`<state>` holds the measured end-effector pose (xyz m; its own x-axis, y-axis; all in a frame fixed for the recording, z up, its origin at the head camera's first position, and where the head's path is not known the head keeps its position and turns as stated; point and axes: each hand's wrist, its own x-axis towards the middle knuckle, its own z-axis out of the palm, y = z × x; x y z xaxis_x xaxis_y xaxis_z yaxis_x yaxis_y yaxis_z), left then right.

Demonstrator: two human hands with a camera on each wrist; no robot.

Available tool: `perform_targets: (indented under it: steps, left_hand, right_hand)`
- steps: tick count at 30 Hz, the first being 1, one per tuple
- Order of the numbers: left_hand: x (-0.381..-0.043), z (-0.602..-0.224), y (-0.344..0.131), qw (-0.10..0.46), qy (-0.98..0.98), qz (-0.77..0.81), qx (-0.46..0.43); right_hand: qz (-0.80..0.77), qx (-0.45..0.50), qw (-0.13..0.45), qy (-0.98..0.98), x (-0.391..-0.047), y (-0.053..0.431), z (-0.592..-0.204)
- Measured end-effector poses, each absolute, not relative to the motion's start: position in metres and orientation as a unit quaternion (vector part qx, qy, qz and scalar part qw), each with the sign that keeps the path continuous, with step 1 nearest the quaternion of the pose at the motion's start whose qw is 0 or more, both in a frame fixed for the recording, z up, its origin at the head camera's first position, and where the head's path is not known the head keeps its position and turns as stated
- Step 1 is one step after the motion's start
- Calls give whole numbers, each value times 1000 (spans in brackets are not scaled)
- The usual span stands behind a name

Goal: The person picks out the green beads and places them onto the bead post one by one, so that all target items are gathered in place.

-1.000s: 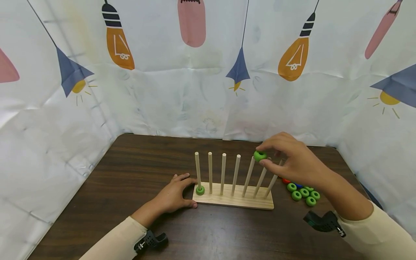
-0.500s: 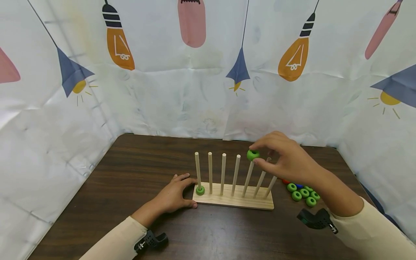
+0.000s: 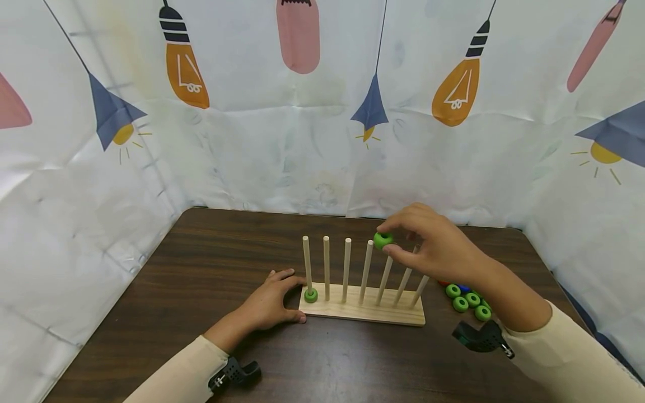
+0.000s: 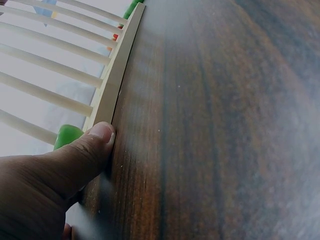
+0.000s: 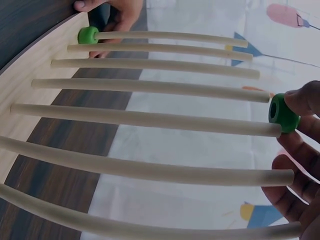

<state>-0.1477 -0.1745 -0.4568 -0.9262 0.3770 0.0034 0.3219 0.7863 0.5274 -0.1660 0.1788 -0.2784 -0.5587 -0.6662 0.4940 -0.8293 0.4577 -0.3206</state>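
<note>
I see the right hand (image 3: pixel 430 240) shift left, pinching a green ring (image 3: pixel 382 243) near the 4th peg (image 3: pixel 365 272) — still unthreaded; the left hand (image 3: pixel 269 302) grips the wooden base (image 3: pixel 347 309).

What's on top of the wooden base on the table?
Seven pegs stand on the wooden base, and a green ring sits around the leftmost peg. That ring hides the peg's foot.

Cream sleeves (image 3: pixel 559 352), black curved wrist mounts (image 3: pixel 245 374)
</note>
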Motion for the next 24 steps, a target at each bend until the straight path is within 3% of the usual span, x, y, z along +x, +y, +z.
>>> perform_targets:
  steps: [24]
  left_hand:
    - [-147,-457,-175,50,945,266,184]
  right_hand:
    - [278,461,150,-829,-169,155,-275]
